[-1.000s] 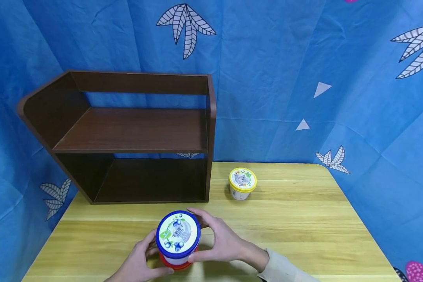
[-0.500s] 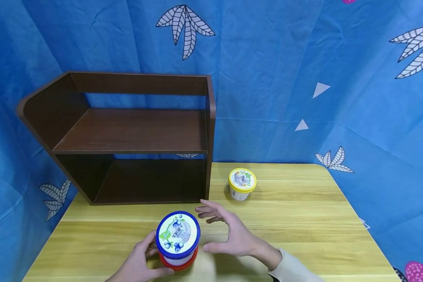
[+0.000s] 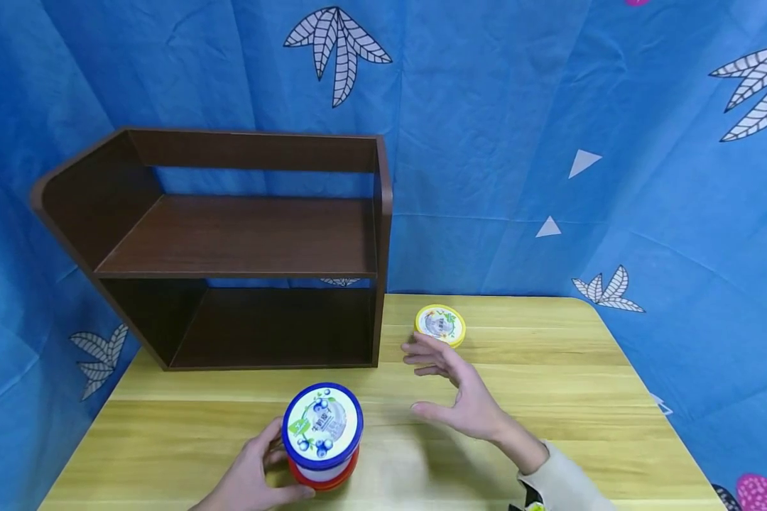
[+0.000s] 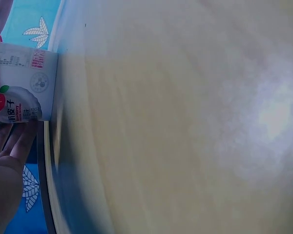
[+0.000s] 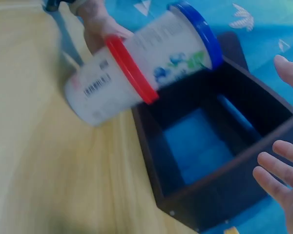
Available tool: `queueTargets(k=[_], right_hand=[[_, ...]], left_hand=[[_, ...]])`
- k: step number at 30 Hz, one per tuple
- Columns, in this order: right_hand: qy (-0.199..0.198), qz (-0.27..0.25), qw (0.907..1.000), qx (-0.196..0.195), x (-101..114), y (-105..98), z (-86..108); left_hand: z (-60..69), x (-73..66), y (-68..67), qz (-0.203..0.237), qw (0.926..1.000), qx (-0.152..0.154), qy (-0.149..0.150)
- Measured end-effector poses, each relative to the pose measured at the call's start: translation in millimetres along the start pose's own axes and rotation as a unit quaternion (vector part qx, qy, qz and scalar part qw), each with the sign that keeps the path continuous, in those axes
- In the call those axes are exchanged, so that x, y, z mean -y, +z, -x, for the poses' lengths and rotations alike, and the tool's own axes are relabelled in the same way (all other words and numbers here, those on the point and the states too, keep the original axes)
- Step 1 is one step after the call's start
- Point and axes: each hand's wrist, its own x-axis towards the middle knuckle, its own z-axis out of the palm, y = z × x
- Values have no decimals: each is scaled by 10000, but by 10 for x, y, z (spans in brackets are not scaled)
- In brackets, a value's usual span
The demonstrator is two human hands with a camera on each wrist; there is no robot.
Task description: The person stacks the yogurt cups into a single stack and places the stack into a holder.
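A tub with a blue lid and blueberry print stands upright on a tub with a red lid, which the left wrist view shows with strawberry print. My left hand grips the red-lidded tub from the left, its thumb at the front and its fingers partly hidden behind. My right hand hovers above the table with fingers spread and nothing in it. Just beyond its fingertips is a tub with a yellow lid, its body covered by the hand. The right wrist view shows the stacked tubs side on.
A dark brown two-tier shelf stands on the left rear of the wooden table. Its right side panel rises between the shelf and the yellow-lidded tub. A blue patterned cloth hangs behind and at the sides.
My right hand has let go of the blue-lidded tub and moved right and away from me, towards the yellow-lidded tub. The left hand and the stack have stayed in place.
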Motion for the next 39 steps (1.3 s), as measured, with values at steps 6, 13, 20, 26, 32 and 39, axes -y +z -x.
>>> queueTargets(k=[6,13,20,26,32,39], right_hand=[[290,211,9982,-483,-88,-268,35],[399,489,9923,-1065,-299,-501,83],[738,544,9851,-1456,-427,-633,122],[1073,623,9795,-1586,-536,-721,129],[1427,839,9723,-1653,-690,-786,131],[1863,976,9627,-1701,-868,-803,117]], left_hand=[[-5,19,-7,142,9998,43,112],[-4,13,-13,285,9994,94,196],[-8,11,-14,326,9991,130,239],[-12,25,-14,325,9991,130,234],[-7,9,-13,344,9991,121,224],[-3,14,-9,339,9991,106,222]])
